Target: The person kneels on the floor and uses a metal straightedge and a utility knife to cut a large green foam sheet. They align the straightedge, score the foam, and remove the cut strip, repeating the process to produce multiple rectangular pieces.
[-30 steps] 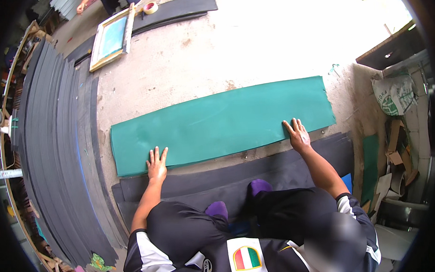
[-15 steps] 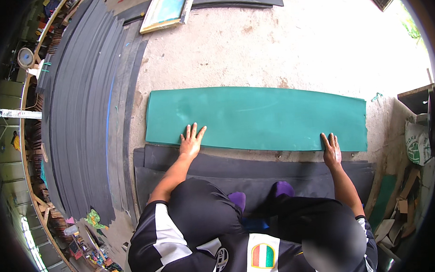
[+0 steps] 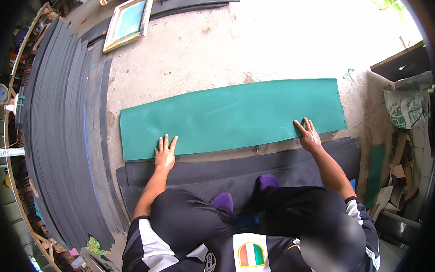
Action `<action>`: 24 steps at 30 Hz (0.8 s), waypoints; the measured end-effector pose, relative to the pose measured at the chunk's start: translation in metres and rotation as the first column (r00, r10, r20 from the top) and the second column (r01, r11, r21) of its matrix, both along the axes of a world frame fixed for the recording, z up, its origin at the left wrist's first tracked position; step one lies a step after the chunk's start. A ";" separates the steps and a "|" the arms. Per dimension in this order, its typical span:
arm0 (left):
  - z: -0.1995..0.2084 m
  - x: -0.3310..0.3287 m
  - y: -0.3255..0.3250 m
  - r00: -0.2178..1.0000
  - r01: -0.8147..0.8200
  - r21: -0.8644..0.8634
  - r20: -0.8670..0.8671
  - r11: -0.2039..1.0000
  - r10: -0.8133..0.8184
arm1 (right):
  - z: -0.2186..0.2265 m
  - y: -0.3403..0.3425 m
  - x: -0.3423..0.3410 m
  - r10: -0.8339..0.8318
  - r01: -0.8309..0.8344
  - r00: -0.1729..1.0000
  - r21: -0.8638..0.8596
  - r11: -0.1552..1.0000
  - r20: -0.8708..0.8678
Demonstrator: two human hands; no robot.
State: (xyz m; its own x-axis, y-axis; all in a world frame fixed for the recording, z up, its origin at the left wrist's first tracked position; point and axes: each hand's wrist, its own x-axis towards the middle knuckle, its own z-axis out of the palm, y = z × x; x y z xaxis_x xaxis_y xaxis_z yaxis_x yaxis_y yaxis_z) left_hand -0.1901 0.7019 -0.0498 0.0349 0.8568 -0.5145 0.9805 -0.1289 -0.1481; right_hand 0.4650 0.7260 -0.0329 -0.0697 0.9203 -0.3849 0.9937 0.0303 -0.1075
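A long green sheet point(image 3: 231, 117), rubber- or foam-like, lies flat across the floor in front of me. My left hand point(image 3: 165, 154) rests palm down on its near edge toward the left end, fingers spread. Near the right end, my right hand point(image 3: 309, 134) lies on the same edge, its fingers stretched out and slightly apart. Neither hand grips anything. Dark grey sheets point(image 3: 190, 171) lie between the green one and my knees, partly hidden under my legs.
To the left runs a broad stack of dark grey sheets point(image 3: 54, 127). A wooden frame with a blue-green panel point(image 3: 128, 20) lies at the far left, beside more dark sheets point(image 3: 198, 3). At right are a white sack point(image 3: 405, 108), a green strip point(image 3: 375, 171) and cardboard scraps point(image 3: 397, 171).
The whole view has turned slightly, so the scene sits further left and tilted. Both hands remain on the near edge of the green sheet in about the same places.
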 end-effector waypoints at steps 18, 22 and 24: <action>0.034 0.021 0.017 0.996 -0.076 -0.083 0.031 0.994 0.079 | 0.004 0.016 -0.010 0.053 -0.055 0.998 0.054 0.997 0.041; 0.026 0.021 0.014 0.998 -0.044 -0.047 0.031 0.998 0.046 | 0.007 0.014 -0.031 0.039 -0.044 0.994 0.047 0.998 0.105; 0.023 0.018 0.017 0.999 0.006 -0.028 0.041 1.000 -0.005 | 0.006 0.013 -0.028 0.044 -0.049 0.994 0.044 0.998 0.104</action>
State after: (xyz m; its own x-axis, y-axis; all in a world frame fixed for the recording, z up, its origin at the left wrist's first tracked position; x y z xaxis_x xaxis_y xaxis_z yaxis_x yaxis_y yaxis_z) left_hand -0.1720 0.7189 -0.0273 0.0613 0.8418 -0.5363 0.9849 -0.1382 -0.1045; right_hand 0.4371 0.7394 -0.0272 -0.0747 0.9339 -0.3496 0.9969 0.0790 -0.0021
